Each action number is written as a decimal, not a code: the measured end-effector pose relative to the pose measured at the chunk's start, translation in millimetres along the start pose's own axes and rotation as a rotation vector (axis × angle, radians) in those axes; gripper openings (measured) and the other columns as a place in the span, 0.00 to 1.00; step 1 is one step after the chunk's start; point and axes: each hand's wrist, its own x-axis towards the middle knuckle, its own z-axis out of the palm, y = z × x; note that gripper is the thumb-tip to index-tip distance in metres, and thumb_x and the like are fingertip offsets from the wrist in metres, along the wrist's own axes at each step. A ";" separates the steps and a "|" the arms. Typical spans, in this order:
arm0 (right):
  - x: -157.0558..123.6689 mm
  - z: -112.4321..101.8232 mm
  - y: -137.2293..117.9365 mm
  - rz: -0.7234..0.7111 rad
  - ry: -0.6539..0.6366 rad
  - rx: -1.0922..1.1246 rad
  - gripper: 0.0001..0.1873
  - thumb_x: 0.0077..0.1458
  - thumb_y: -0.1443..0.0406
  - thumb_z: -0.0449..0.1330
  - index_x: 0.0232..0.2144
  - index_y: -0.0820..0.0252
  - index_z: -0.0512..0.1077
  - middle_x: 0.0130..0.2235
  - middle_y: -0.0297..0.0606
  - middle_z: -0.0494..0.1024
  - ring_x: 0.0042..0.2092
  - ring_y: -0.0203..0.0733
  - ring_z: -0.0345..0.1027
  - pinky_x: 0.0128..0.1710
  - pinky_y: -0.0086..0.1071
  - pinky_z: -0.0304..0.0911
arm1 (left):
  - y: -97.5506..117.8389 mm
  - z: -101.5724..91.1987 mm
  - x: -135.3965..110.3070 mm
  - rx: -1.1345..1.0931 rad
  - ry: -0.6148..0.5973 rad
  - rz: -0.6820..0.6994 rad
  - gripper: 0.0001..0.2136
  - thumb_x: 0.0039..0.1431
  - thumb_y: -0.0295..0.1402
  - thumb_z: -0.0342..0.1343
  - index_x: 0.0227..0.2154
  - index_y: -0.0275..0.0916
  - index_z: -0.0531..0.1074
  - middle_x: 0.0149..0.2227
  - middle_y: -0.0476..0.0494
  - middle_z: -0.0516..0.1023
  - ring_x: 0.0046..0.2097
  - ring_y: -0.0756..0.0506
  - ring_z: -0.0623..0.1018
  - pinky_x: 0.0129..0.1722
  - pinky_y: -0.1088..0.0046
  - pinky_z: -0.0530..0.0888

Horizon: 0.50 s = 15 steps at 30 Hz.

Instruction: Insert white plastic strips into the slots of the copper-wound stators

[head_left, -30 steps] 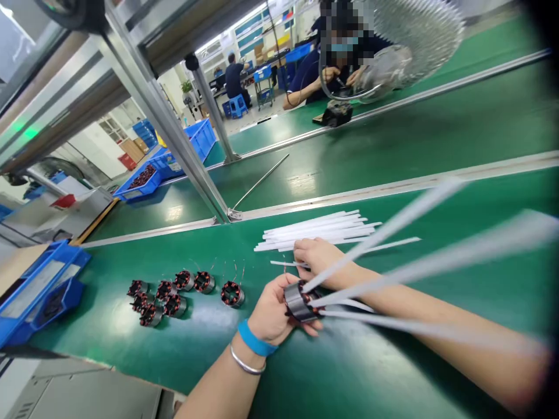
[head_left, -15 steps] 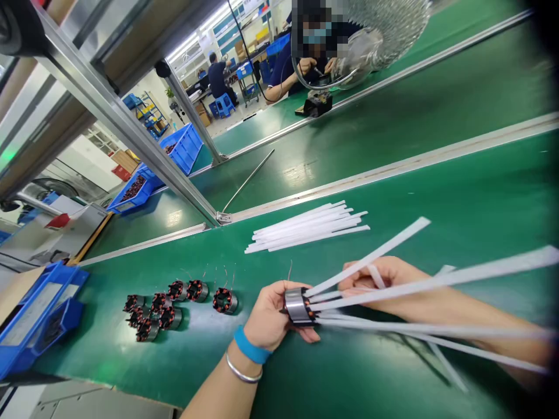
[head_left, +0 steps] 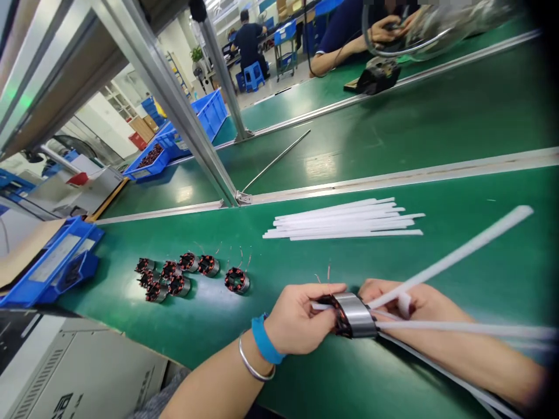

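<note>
A motor stator (head_left: 356, 314), with a steel ring and dark, copper-wound teeth, is held sideways above the green bench. My left hand (head_left: 299, 320) is closed at its left side, thumb and fingers against the windings. A short white strip end (head_left: 321, 305) pokes out there between those fingers. Several long white strips (head_left: 463, 253) run out of the stator's right side. Close by that side, my right hand (head_left: 425, 305) is closed, with a curled white strip (head_left: 405, 304) at its fingers. Its fingertips are partly hidden behind the strips and stator.
Several stators (head_left: 237, 280) stand on the bench to the left. A pile of white strips (head_left: 345, 220) lies beyond my hands. Blue bins (head_left: 48, 262) sit at the left edge. A metal frame post (head_left: 174, 99) rises behind; a co-worker's hands (head_left: 386, 32) are across the bench.
My view has shifted. The stator and both hands sit closer together, my right hand now near the stator's right side. A strip end now shows at the left hand's fingers.
</note>
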 end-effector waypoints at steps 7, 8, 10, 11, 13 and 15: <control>-0.3 1.7 -19.9 0.042 0.050 -0.069 0.24 0.34 0.48 0.62 0.20 0.64 0.67 0.21 0.41 0.65 0.23 0.36 0.56 0.21 0.27 0.51 | 0.0 2.7 -0.3 0.041 0.003 -0.049 0.23 0.49 0.19 0.49 0.51 0.17 0.65 0.42 0.21 0.71 0.42 0.39 0.75 0.42 0.70 0.73; 0.3 1.9 -18.5 -0.011 0.053 -0.087 0.22 0.35 0.49 0.62 0.19 0.63 0.68 0.22 0.42 0.66 0.23 0.37 0.58 0.21 0.27 0.54 | -0.5 2.7 -0.2 0.040 0.010 -0.035 0.22 0.48 0.19 0.49 0.49 0.17 0.66 0.41 0.22 0.71 0.41 0.40 0.75 0.41 0.72 0.73; 1.3 2.1 -14.8 -0.144 0.036 -0.146 0.19 0.40 0.51 0.61 0.18 0.62 0.69 0.26 0.46 0.68 0.26 0.41 0.63 0.23 0.29 0.59 | -2.2 3.3 0.0 0.035 0.030 -0.002 0.21 0.47 0.18 0.49 0.47 0.18 0.69 0.41 0.24 0.72 0.41 0.41 0.75 0.40 0.74 0.73; 1.4 2.2 -13.4 -0.200 0.029 -0.176 0.18 0.42 0.52 0.60 0.17 0.62 0.70 0.28 0.47 0.69 0.27 0.42 0.65 0.25 0.30 0.60 | -3.5 3.8 0.1 0.033 0.045 0.006 0.20 0.46 0.18 0.50 0.45 0.19 0.70 0.41 0.25 0.72 0.41 0.42 0.75 0.40 0.75 0.73; 0.1 3.1 -12.5 -0.228 0.030 -0.199 0.20 0.44 0.52 0.59 0.14 0.62 0.68 0.28 0.48 0.69 0.27 0.43 0.66 0.24 0.30 0.61 | -6.6 4.9 0.3 0.022 0.079 -0.004 0.19 0.46 0.19 0.50 0.44 0.19 0.71 0.40 0.25 0.73 0.38 0.43 0.76 0.37 0.75 0.73; -2.5 5.3 -13.9 -0.184 0.034 -0.201 0.24 0.44 0.49 0.58 0.12 0.62 0.66 0.27 0.48 0.69 0.25 0.42 0.65 0.23 0.29 0.60 | -9.6 5.4 0.6 0.009 0.106 -0.026 0.18 0.45 0.21 0.51 0.42 0.19 0.72 0.37 0.26 0.74 0.35 0.44 0.76 0.35 0.75 0.72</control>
